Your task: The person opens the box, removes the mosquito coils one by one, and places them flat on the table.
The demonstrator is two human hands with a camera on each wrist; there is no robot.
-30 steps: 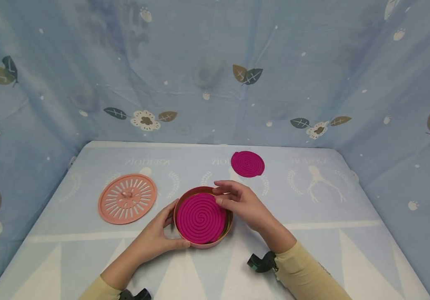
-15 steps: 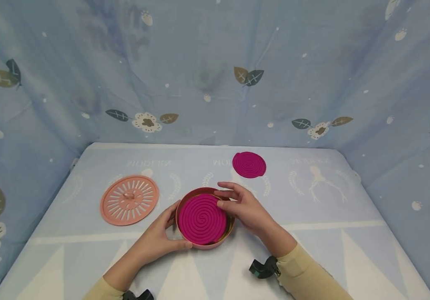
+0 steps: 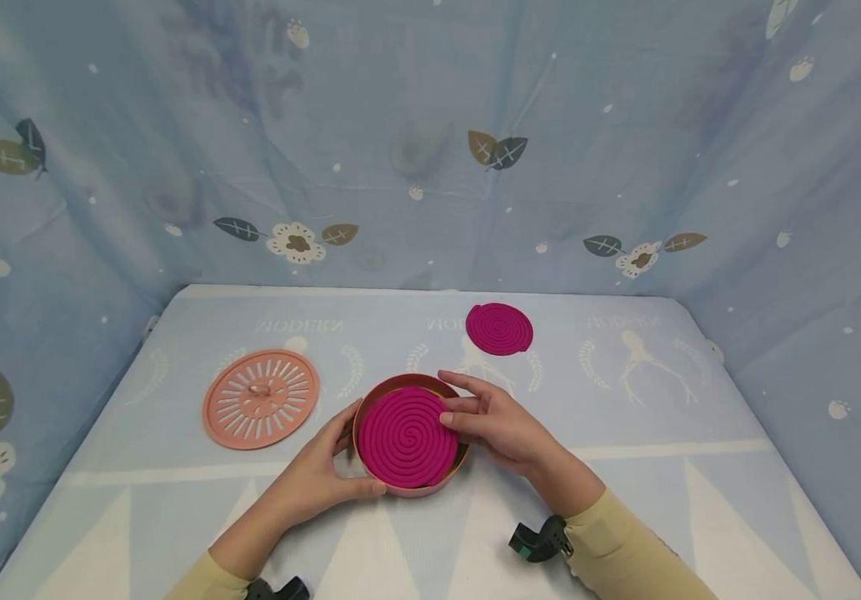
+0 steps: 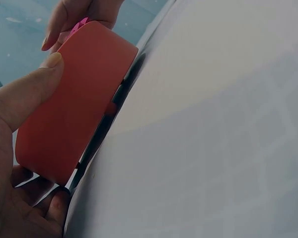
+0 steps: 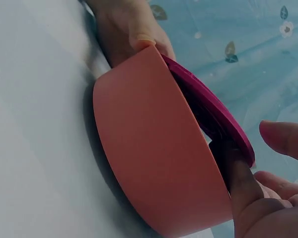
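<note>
A magenta mosquito coil (image 3: 406, 437) lies tilted in a round pink box (image 3: 409, 492), its right edge raised above the rim in the right wrist view. My left hand (image 3: 321, 475) grips the box from the left, thumb at the front rim and fingers round the far side. My right hand (image 3: 501, 425) is at the coil's right edge. In the right wrist view a finger (image 5: 241, 183) hooks under that edge, inside the rim, while the thumb (image 5: 285, 139) stands above it with a small gap. The box's inside is mostly hidden by the coil.
A pink slotted lid (image 3: 261, 400) with a small centre knob lies flat to the left. Another magenta coil (image 3: 499, 329) lies farther back, right of centre. A patterned cloth covers the table (image 3: 663, 500); blue fabric walls (image 3: 430, 208) rise behind and at both sides.
My right hand has shifted slightly right and toward me, and its fingers have come in under the coil's right edge, which has lifted a little. My left hand keeps its grip on the box.
</note>
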